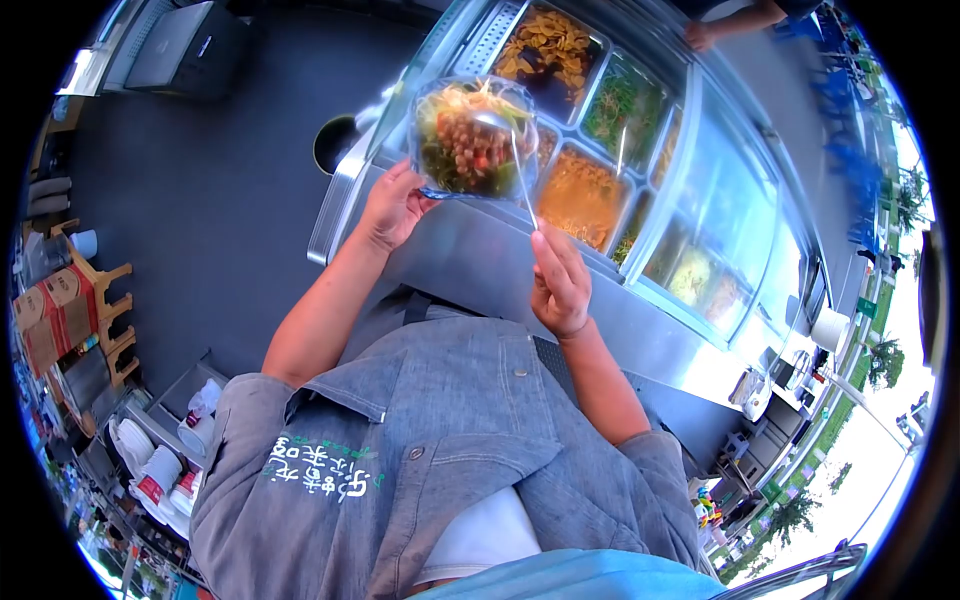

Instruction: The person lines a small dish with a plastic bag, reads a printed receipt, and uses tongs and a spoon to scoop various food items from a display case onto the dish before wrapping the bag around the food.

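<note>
Clear bowl up in front of the person, by the near side of the metal food counter, tilted so its contents face the camera. Inside: pale shreds along the far side, brown bean-like or nut-like pieces in the middle with red bits, green pieces at the near side. Left hand grips the bowl at its near left edge, thumb and fingers closed on it; exact placement of the fingertips under the bowl, cannot tell.

Right hand pinches the near end of a thin pale utensil between thumb and forefinger, other fingers curled together. Utensil slants up to the bowl's right part; type of tip, cannot tell.

Beyond and right of the bowl, inset pans: one with brown chip-like pieces over something dark, one with greens, one with orange-tan food. Glass panels cover more food farther right. Another person's hand is at the far edge of the counter, well apart from both hands.

Left of the counter: dark round container, grey floor. Lower left: cardboard box, stacked white containers. Grey shirt on the person, blue cloth at the bottom.
</note>
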Demonstrator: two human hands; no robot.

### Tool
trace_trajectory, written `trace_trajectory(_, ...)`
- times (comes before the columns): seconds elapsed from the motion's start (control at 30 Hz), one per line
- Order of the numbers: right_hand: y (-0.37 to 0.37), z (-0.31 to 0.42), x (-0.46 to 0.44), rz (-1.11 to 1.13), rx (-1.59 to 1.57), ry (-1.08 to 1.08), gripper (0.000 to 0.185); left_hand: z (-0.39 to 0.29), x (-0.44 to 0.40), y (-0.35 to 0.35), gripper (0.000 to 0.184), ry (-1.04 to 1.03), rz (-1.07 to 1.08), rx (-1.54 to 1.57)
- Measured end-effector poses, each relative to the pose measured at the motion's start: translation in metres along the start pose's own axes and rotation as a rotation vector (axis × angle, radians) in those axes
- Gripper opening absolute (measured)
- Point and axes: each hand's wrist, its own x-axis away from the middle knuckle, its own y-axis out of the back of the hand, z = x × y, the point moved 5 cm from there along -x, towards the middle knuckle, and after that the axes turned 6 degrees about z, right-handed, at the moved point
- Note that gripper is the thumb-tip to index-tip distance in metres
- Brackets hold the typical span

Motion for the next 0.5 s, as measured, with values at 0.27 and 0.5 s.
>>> trace_trajectory(0.27, 0.011, -0.004, 0.009, -0.211, -0.275, -0.229, 0.034, -0.001, 0.007, -0.003, 0.041, -0.002, -0.001, -0.003)
trace_trajectory(0.5, 0.025, -0.079, 0.004, -0.740, -1.086, -0.785, 0.041, 0.011, 0.004, 0.011, 0.046, 0.028, 0.001, -0.014)
